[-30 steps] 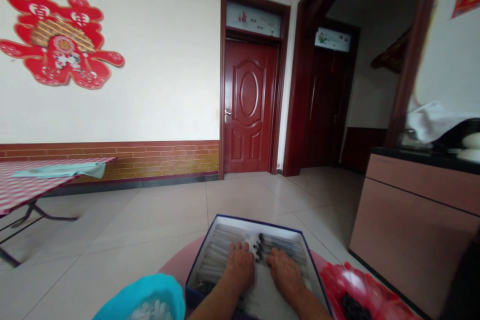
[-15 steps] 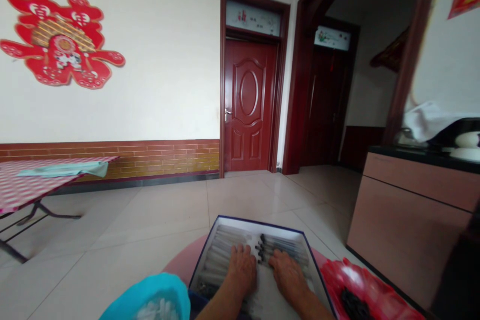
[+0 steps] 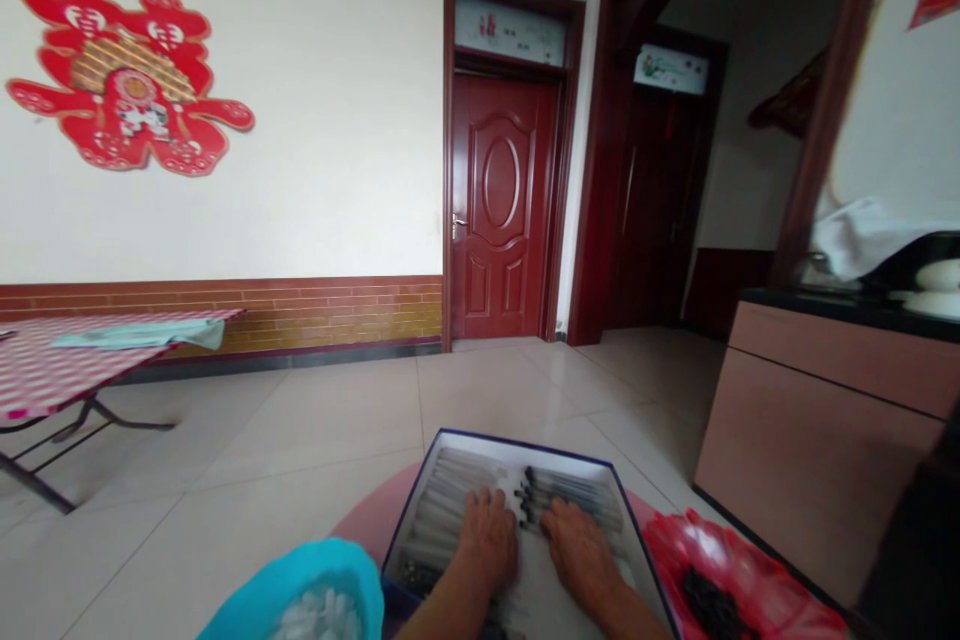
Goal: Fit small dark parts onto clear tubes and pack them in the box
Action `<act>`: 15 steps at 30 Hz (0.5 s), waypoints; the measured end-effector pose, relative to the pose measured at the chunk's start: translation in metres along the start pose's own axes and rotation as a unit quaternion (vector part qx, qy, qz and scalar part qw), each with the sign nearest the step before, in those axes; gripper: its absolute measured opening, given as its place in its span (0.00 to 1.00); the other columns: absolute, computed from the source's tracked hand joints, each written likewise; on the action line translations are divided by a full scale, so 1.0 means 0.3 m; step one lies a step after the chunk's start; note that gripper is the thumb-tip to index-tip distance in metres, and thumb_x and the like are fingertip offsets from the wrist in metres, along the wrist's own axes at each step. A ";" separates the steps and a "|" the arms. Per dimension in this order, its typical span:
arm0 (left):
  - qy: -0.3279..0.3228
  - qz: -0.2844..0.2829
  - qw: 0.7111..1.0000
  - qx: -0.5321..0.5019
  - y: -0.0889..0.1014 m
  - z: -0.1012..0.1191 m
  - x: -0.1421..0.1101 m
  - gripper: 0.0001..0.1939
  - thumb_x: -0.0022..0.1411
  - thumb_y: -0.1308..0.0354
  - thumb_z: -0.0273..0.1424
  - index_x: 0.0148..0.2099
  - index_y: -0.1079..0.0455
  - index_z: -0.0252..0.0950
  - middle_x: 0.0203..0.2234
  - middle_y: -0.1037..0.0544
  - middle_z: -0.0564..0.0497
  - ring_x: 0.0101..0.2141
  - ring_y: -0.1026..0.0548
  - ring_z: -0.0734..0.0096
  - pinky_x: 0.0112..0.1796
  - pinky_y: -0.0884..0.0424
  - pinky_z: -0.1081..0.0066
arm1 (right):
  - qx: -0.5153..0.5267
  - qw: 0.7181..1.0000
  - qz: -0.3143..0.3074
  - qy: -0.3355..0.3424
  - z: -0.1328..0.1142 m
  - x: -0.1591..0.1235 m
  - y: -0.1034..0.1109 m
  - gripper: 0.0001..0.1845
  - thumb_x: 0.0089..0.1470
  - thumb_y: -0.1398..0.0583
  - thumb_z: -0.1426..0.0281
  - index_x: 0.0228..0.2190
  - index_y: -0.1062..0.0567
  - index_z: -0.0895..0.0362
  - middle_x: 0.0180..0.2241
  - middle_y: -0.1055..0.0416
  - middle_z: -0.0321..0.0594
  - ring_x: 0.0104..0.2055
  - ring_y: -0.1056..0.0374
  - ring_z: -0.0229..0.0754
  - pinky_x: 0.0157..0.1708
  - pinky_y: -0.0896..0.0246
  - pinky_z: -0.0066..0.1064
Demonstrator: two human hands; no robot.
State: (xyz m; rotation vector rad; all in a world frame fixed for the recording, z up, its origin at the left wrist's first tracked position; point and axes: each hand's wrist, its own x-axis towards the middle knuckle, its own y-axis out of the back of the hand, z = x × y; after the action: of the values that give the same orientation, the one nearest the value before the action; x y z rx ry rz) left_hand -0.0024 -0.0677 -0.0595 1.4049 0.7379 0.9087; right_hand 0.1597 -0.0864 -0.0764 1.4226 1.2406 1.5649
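Blue-edged box (image 3: 534, 575) sits on a pink round surface (image 3: 367, 512) at the bottom centre of the view, its white inside open to the camera; both forearms reach into it from the near side, angled slightly toward each other. The left hand (image 3: 489, 538) lies palm down, knuckles up, fingers pointing forward and slightly bent; the right hand (image 3: 579, 545) is also palm down, its fingers bent and leaning inward, with a narrow gap between the two hands. The left fingers are close together at the inner ends of pale, translucent tubes (image 3: 447, 492); the right fingers, also fairly close together, rest by slender rods with black ends (image 3: 581, 492); the picture is soft here, so I cannot tell whether either hand grips anything. The tubes lie side by side along the box's left part, the rods along its right, black ends toward the middle; a turquoise basin (image 3: 251, 588) with whitish pieces (image 3: 321, 615) stands at left, and a red glossy container (image 3: 739, 545) with black pieces (image 3: 709, 602) at right.
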 end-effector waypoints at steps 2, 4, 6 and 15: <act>0.002 -0.015 1.000 -0.002 0.007 0.009 -0.007 0.20 0.59 0.58 0.31 0.50 0.35 0.32 0.52 0.38 0.39 0.53 0.44 0.51 0.52 0.54 0.51 | 0.004 1.000 -0.005 0.002 -0.003 -0.008 0.015 0.19 0.48 0.52 0.81 0.33 0.26 0.54 0.39 0.29 0.42 0.42 0.36 0.44 0.42 0.46 0.34; 0.003 -0.019 1.000 -0.005 0.014 0.020 -0.014 0.20 0.59 0.58 0.31 0.51 0.36 0.31 0.53 0.39 0.38 0.54 0.45 0.51 0.53 0.55 0.50 | 0.007 1.000 -0.012 0.003 -0.007 -0.017 0.035 0.19 0.49 0.52 0.80 0.33 0.26 0.54 0.38 0.29 0.42 0.41 0.36 0.44 0.41 0.46 0.34; 0.005 -0.016 1.000 -0.006 0.023 0.030 -0.021 0.21 0.59 0.59 0.31 0.51 0.36 0.30 0.53 0.40 0.38 0.54 0.45 0.50 0.53 0.56 0.50 | 0.009 1.000 -0.012 0.005 -0.011 -0.026 0.053 0.18 0.49 0.53 0.80 0.33 0.26 0.54 0.37 0.29 0.42 0.40 0.36 0.44 0.41 0.46 0.34; 0.001 -0.034 0.999 0.006 0.057 0.042 -0.063 0.20 0.57 0.55 0.32 0.49 0.34 0.31 0.51 0.37 0.38 0.52 0.43 0.50 0.51 0.52 0.52 | 0.007 1.000 -0.006 0.005 -0.040 -0.061 0.070 0.17 0.50 0.52 0.80 0.30 0.26 0.54 0.34 0.29 0.40 0.37 0.36 0.43 0.38 0.48 0.33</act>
State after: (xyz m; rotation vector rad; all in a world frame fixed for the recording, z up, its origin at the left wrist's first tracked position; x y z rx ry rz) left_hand -0.0022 -0.0913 -0.0437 1.3814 0.7900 0.8537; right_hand 0.1535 -0.1125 -0.0621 1.4162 1.2661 1.5589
